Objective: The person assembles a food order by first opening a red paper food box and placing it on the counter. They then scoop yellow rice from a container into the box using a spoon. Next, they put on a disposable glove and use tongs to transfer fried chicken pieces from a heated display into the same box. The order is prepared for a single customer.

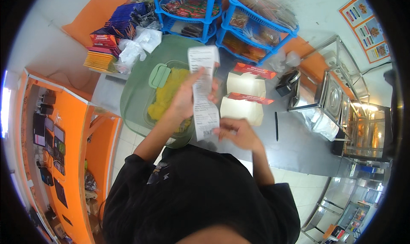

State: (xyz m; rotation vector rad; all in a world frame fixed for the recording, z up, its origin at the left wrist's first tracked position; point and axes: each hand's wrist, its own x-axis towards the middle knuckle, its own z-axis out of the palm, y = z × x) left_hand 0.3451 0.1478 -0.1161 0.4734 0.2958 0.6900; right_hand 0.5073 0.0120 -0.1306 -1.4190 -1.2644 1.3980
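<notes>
A long white paper receipt hangs upright in front of me, with rows of dark print down its length. My left hand grips it near the upper half, fingers closed on the paper. At its lower end, my right hand pinches the edge between thumb and fingers. Behind the left hand stands a large green tub with yellow food showing under its see-through lid with a green latch. To the right of the receipt, two open paper boxes with red flaps lie on the metal counter.
A black pen lies on the counter right of the boxes. Blue tiered racks with packets stand at the back. Stacked purple and orange packets and white plastic bags sit back left. At right are a black device and a metal-framed food warmer.
</notes>
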